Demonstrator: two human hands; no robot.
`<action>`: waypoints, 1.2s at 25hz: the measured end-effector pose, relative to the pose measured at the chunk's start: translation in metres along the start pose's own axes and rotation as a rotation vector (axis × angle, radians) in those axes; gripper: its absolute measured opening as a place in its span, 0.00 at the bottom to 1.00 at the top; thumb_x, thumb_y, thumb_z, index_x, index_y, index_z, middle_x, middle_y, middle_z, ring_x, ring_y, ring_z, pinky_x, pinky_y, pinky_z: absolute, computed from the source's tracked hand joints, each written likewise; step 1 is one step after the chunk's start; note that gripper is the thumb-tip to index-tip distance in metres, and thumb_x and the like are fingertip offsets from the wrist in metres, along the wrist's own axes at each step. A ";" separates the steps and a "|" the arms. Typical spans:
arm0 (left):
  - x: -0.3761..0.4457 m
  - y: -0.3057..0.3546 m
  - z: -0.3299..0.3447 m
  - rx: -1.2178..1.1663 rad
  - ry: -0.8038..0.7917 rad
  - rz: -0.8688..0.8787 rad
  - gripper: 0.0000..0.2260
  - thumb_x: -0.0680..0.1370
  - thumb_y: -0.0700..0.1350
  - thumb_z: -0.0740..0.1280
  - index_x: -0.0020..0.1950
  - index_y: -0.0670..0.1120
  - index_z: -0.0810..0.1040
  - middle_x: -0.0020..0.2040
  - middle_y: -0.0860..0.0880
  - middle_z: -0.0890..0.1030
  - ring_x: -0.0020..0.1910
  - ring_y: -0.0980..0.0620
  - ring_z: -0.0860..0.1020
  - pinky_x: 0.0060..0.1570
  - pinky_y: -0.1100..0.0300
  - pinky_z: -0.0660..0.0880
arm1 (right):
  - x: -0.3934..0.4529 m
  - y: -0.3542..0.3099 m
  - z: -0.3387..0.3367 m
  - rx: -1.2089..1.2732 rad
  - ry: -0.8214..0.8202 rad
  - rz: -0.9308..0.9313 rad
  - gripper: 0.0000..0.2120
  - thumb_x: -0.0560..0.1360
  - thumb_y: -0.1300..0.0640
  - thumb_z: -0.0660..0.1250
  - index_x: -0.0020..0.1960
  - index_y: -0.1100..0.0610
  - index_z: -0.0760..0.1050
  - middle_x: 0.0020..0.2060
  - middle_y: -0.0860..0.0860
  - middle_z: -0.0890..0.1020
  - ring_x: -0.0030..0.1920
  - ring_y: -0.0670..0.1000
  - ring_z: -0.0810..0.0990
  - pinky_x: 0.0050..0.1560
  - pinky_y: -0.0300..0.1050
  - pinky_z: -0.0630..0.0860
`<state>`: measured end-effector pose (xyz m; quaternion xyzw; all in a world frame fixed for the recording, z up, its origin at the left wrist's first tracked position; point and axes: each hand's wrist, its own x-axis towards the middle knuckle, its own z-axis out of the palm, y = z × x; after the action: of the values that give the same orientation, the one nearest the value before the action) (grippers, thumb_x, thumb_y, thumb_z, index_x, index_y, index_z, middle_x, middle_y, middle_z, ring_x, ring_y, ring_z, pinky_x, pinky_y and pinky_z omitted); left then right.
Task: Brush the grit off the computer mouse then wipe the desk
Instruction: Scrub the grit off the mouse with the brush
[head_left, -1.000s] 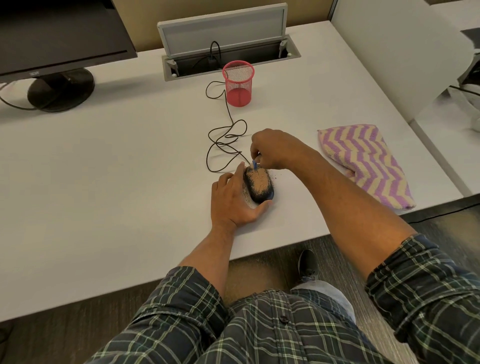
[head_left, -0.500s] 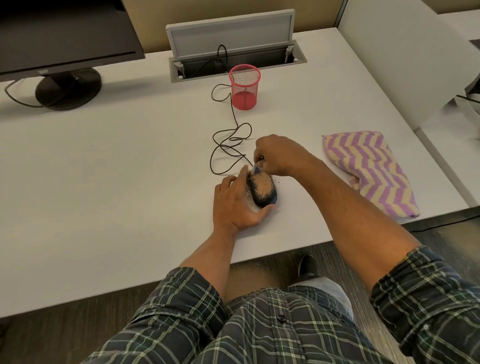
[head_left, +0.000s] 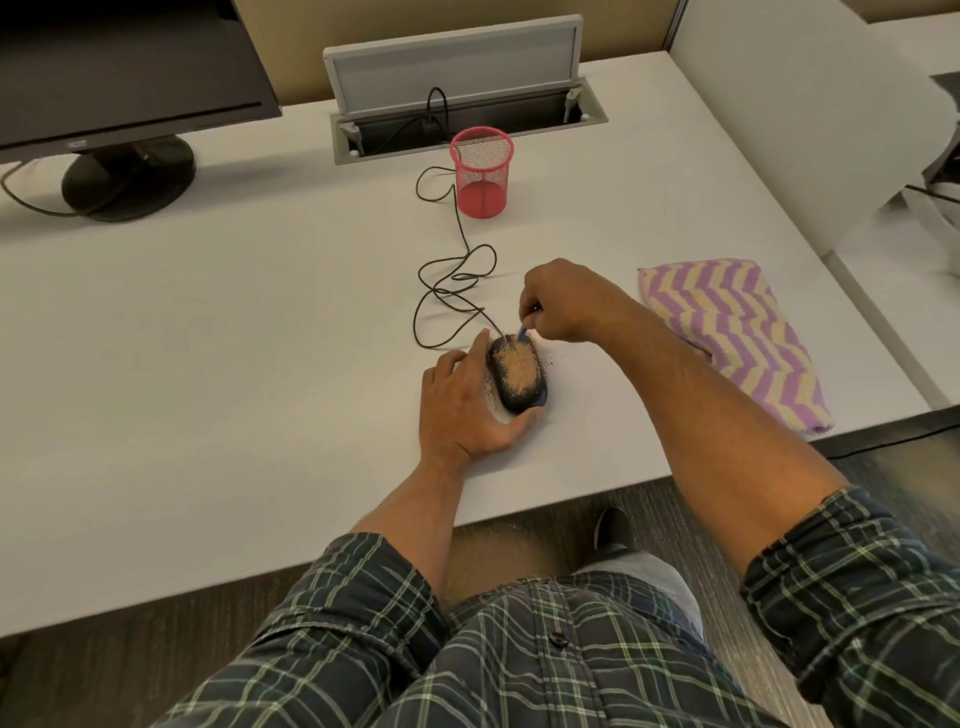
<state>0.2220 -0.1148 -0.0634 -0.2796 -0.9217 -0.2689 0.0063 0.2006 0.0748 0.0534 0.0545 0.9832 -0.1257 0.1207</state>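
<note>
A black computer mouse (head_left: 517, 375) lies near the front edge of the white desk (head_left: 260, 364), its top covered in tan grit. My left hand (head_left: 467, 402) holds the mouse from its left side, thumb curled round the near end. My right hand (head_left: 563, 299) pinches a small blue brush (head_left: 523, 331) whose tip touches the far end of the mouse. Some grit is scattered on the desk around the mouse. A purple and cream zigzag cloth (head_left: 732, 335) lies folded to the right.
The mouse cable (head_left: 452, 291) loops behind the mouse toward an open cable hatch (head_left: 467, 119). A red mesh pen cup (head_left: 482, 171) stands in front of the hatch. A monitor on a round stand (head_left: 127, 174) sits at the far left. A white divider (head_left: 779, 104) borders the right side.
The brush has made short strokes at the far end of the mouse. My left hand has kept its hold. The camera has shifted slightly.
</note>
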 end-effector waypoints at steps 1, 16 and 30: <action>0.000 0.000 0.000 0.001 0.002 0.003 0.51 0.65 0.75 0.70 0.80 0.48 0.63 0.66 0.52 0.78 0.65 0.48 0.71 0.62 0.51 0.68 | -0.001 0.000 0.001 0.009 -0.001 -0.005 0.07 0.73 0.60 0.72 0.50 0.56 0.85 0.46 0.52 0.84 0.45 0.53 0.81 0.42 0.45 0.76; 0.000 -0.002 0.003 0.005 0.027 0.035 0.50 0.65 0.77 0.68 0.78 0.49 0.63 0.64 0.50 0.80 0.62 0.47 0.73 0.58 0.52 0.70 | -0.014 0.002 0.012 0.063 0.063 0.018 0.08 0.76 0.59 0.69 0.52 0.56 0.84 0.49 0.50 0.81 0.48 0.53 0.79 0.43 0.45 0.71; 0.000 -0.001 0.003 0.012 0.021 0.033 0.50 0.65 0.76 0.67 0.78 0.47 0.65 0.64 0.49 0.79 0.62 0.46 0.72 0.58 0.49 0.70 | -0.013 -0.009 0.011 -0.066 0.055 -0.064 0.09 0.76 0.59 0.69 0.54 0.55 0.83 0.49 0.51 0.80 0.49 0.53 0.79 0.44 0.46 0.73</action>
<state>0.2220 -0.1141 -0.0663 -0.2918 -0.9184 -0.2663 0.0220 0.2142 0.0621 0.0481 0.0227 0.9910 -0.0953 0.0911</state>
